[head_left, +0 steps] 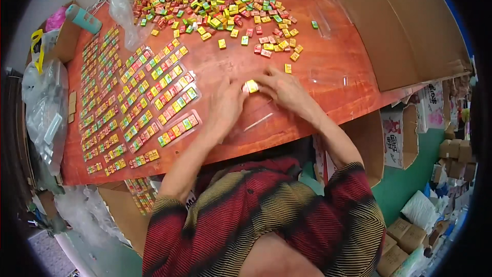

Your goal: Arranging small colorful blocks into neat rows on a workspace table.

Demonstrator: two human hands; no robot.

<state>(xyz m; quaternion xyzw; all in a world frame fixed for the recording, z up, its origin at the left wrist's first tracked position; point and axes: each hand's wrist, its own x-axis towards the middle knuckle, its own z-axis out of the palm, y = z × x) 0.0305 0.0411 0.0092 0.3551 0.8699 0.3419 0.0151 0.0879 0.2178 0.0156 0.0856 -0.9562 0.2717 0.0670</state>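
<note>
Between my two hands is a small yellow box point(252, 86) with a pale side, held just above the red-brown table. My left hand point(229, 102) pinches it from the left, its fingertips closed at the box's edge. From the right, my right hand point(287, 90) has its curled fingers and thumb at the same box. Around and below the hands lies what looks like clear plastic, hard to make out against the wood. A thin white strip point(258, 122) lies nearer the table's front edge. One loose yellow box point(288, 68) sits just beyond my right hand.
A big heap of small coloured boxes point(205, 0) covers the far table point(338, 61). Rows of similar boxes in clear trays point(177, 129) fill the left side. A large cardboard box point(405, 25) stands at right, a teal bottle point(83, 19) far left. Plastic bags point(48, 118) hang at the left edge.
</note>
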